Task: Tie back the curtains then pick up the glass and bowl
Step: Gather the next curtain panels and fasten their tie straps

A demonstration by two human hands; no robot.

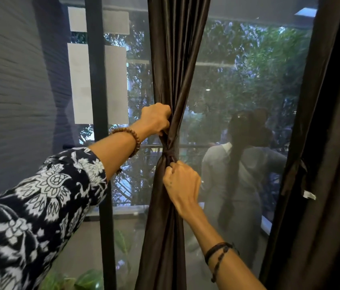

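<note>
Dark curtain hangs bunched mid-window, cinched at a knot. Left hand fingers clench the folds above; right hand fingers pinch just below. Fabric looks light, soft, slippery; grip close to the knot.

A single wide-angle camera on the person's head looks forward and slightly down, facing a large glass window with a black metal frame straight on and from close range, near enough that both forearms reach in from the lower edge. The gathered dark brown satin curtain hangs in the middle of the view, with a second dark curtain along the right edge. Straight lines bow near the borders, and no second view shares the scene.
</note>
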